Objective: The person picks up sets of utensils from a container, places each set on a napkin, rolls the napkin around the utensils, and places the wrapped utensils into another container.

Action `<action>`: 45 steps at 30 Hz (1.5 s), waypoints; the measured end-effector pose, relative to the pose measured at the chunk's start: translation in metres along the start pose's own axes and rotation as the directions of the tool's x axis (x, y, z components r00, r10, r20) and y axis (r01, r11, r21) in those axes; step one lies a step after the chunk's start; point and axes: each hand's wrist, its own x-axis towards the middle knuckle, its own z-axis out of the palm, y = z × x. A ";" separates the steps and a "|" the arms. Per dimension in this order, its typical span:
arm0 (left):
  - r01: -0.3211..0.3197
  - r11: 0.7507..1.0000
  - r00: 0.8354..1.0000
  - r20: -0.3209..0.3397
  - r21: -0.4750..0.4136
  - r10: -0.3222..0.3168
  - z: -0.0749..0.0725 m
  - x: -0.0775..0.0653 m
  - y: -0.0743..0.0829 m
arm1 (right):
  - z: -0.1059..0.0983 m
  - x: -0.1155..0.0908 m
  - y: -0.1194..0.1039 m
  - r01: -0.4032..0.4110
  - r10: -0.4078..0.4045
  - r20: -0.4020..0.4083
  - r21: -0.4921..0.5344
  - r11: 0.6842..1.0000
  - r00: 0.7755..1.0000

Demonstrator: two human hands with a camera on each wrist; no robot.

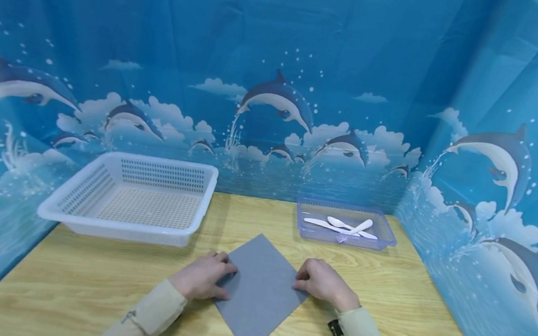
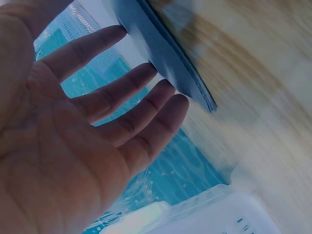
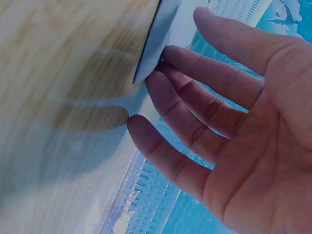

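A grey napkin [image 1: 259, 291] lies flat on the wooden table, turned like a diamond with one corner toward me. My left hand [image 1: 205, 276] rests at its left corner, fingertips on the cloth. In the left wrist view the fingers [image 2: 117, 97] are nearly straight against the napkin [image 2: 170, 53], whose edge shows stacked layers. My right hand [image 1: 325, 282] is at the opposite corner. Seen from the right wrist, its fingers [image 3: 195, 112] are loosely bent, some tips touching the napkin's edge [image 3: 155, 46], with the thumb held apart.
A white perforated basket [image 1: 127, 224] stands at the back left. At the back right is a clear purple tray [image 1: 384, 238] with white plastic cutlery [image 1: 341, 226], a spoon and a knife among it. A blue dolphin-print curtain [image 1: 281, 39] closes the table's back and sides.
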 end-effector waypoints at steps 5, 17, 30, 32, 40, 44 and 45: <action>-0.002 1.000 1.000 -0.004 -0.004 0.002 0.000 0.000 0.001 | 0.000 0.001 0.001 0.003 -0.003 -0.008 0.002 1.000 1.000; 0.003 1.000 1.000 -0.001 -0.002 -0.003 0.000 0.000 0.002 | 0.001 0.001 0.003 0.008 -0.008 -0.006 0.009 1.000 1.000; 0.002 1.000 0.981 -0.192 -0.001 -0.003 0.002 0.010 -0.002 | -0.006 0.005 0.008 -0.004 0.003 -0.094 -0.016 1.000 0.996; 0.009 1.000 0.976 -0.219 -0.002 -0.009 0.002 0.012 -0.001 | -0.007 0.008 0.009 -0.014 0.010 -0.137 -0.030 0.999 0.990; 0.061 0.998 0.961 -0.269 -0.012 -0.061 -0.004 0.019 0.005 | -0.010 0.017 0.011 -0.053 0.053 -0.237 0.005 0.999 0.970; 0.075 0.997 0.959 -0.273 -0.020 -0.077 -0.007 0.022 0.009 | -0.015 0.021 0.014 -0.031 0.029 -0.294 -0.004 0.999 0.955; 0.077 0.997 0.959 -0.271 -0.024 -0.081 -0.008 0.023 0.010 | -0.016 0.022 0.016 -0.025 0.022 -0.306 -0.007 1.000 0.952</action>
